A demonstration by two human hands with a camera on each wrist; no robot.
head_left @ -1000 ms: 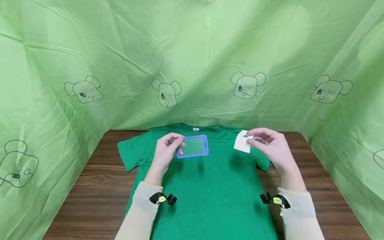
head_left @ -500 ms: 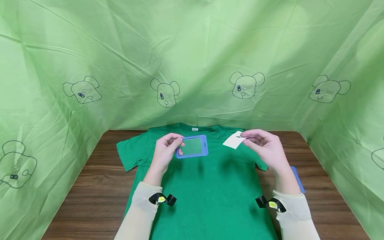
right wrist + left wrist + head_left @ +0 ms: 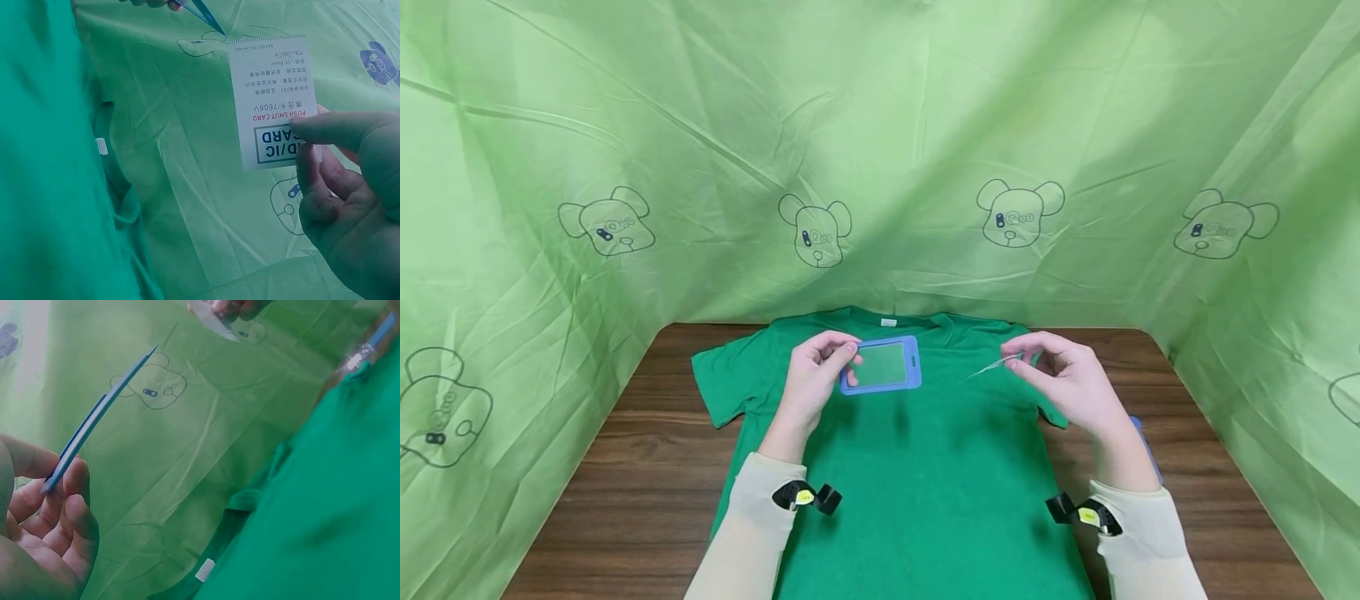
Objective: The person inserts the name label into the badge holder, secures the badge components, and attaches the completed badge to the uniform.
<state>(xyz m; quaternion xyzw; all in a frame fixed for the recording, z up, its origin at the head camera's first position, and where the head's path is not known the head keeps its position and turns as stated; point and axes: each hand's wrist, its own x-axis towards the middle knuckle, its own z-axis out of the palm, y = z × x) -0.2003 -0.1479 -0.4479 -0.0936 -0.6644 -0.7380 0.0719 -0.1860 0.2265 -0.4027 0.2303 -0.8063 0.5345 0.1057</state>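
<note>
My left hand (image 3: 816,375) pinches a blue badge holder (image 3: 913,375) by its left end, thumb in front and fingertips showing through the clear window. Edge-on in the left wrist view, the badge holder (image 3: 106,412) looks thin and flat. To its right, my right hand (image 3: 1067,375) holds a white paper card (image 3: 988,367) between thumb and fingers, seen nearly edge-on from the head. Printing on the card (image 3: 269,94) shows in the right wrist view, including "ID/IC CARD" and "PUSH SHUT CARD", upside down. The two things are held apart above a green T-shirt (image 3: 925,475).
The T-shirt lies spread on a dark wooden table (image 3: 640,467), its collar at the far side. A blue object (image 3: 1148,450) lies on the table, partly behind my right forearm. Green fabric walls (image 3: 880,150) with bear-head drawings enclose the back and sides.
My right hand has moved slightly left, and the paper card has tilted from facing the head camera to nearly edge-on. The left hand and badge holder have stayed in place.
</note>
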